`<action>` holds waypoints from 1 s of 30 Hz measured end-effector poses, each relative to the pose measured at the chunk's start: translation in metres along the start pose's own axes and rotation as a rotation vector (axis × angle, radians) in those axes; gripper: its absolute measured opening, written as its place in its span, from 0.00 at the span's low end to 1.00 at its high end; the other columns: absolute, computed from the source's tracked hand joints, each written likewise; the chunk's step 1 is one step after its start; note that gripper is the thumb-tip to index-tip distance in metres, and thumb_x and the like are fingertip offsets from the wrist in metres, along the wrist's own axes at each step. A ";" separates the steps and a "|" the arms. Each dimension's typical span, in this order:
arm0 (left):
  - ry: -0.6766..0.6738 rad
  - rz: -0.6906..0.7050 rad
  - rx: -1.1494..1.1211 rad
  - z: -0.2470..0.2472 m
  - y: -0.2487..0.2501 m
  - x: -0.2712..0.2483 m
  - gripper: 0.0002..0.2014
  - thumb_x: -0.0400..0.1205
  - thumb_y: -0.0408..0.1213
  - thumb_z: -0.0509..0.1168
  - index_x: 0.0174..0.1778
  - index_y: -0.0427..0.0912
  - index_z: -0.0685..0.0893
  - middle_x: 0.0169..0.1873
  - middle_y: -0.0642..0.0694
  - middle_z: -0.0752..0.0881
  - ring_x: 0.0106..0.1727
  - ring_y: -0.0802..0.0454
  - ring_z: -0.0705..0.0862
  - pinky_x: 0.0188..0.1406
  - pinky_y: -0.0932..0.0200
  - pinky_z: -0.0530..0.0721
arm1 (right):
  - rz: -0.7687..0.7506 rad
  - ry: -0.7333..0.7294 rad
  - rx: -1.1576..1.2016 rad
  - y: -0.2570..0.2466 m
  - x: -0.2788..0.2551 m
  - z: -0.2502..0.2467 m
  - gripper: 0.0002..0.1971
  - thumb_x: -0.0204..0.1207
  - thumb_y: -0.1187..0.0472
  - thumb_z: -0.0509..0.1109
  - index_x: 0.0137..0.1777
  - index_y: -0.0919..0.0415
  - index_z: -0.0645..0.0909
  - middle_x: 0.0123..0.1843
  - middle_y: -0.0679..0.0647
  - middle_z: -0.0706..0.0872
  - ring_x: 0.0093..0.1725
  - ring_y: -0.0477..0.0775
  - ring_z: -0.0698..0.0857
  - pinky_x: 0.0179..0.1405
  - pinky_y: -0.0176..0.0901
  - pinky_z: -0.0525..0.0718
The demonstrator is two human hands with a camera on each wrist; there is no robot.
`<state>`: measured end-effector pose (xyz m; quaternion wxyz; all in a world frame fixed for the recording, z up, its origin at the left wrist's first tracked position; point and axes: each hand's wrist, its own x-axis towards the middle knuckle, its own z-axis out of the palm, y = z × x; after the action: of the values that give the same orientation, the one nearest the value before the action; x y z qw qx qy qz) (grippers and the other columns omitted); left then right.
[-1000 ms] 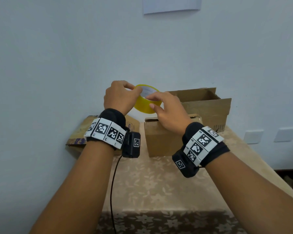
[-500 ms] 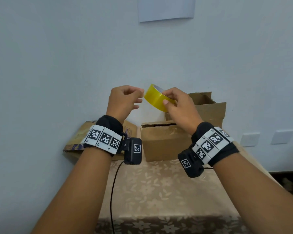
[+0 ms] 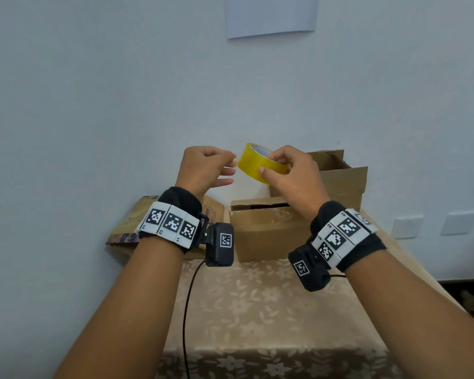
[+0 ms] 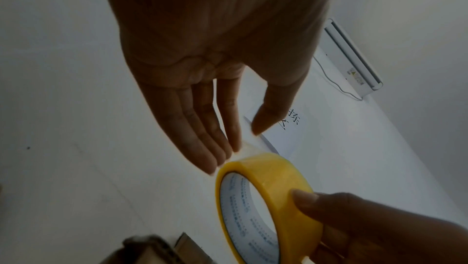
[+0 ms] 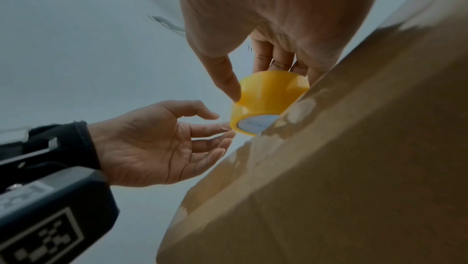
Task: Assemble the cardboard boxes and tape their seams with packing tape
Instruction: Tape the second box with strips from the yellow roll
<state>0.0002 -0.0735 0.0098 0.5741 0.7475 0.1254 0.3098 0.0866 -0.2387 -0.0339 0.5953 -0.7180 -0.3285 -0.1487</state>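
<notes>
Step in hand: freeing tape end. Right hand (image 3: 293, 176) grips yellow tape roll (image 3: 260, 165) held in air above closed box (image 3: 268, 231) on table (image 3: 257, 310). Left hand (image 3: 203, 168) at roll's edge, thumb and forefinger pinching clear strip (visible only in left wrist view). Next, likely: draw out length, lay it along top seam. Seam itself unseen; open box (image 3: 340, 179) behind partly hidden.

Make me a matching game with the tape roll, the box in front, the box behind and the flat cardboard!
Things:
1. tape roll
2. front box
3. back box
4. flat cardboard

Places or states:
A. top flaps standing open
B. lying at the table's left edge
C. held up in the right hand
D. flaps folded down

Pairs: 1-C, 2-D, 3-A, 4-B
</notes>
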 end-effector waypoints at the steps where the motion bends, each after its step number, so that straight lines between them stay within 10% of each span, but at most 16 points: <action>1: -0.007 -0.010 0.003 0.000 0.000 0.000 0.10 0.82 0.36 0.73 0.52 0.32 0.92 0.43 0.40 0.93 0.43 0.48 0.92 0.43 0.53 0.94 | 0.002 0.005 0.003 0.000 0.000 0.000 0.08 0.78 0.57 0.79 0.54 0.53 0.85 0.51 0.45 0.86 0.51 0.41 0.83 0.39 0.26 0.75; 23: 0.022 -0.102 -0.106 0.004 -0.004 0.004 0.04 0.79 0.31 0.72 0.41 0.33 0.89 0.36 0.43 0.88 0.41 0.52 0.87 0.44 0.56 0.93 | -0.073 -0.028 -0.081 0.004 -0.001 0.003 0.11 0.74 0.56 0.84 0.48 0.53 0.83 0.45 0.45 0.85 0.48 0.38 0.82 0.42 0.20 0.73; 30: 0.098 0.024 -0.181 0.017 -0.010 0.005 0.07 0.79 0.28 0.72 0.35 0.37 0.90 0.32 0.46 0.87 0.38 0.57 0.85 0.45 0.61 0.89 | -0.092 -0.063 -0.193 0.009 0.002 0.009 0.07 0.78 0.58 0.80 0.48 0.59 0.85 0.47 0.56 0.86 0.48 0.54 0.82 0.40 0.23 0.72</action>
<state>0.0162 -0.0812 -0.0001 0.6287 0.6780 0.1162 0.3628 0.0925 -0.2304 -0.0413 0.5054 -0.7605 -0.3637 -0.1841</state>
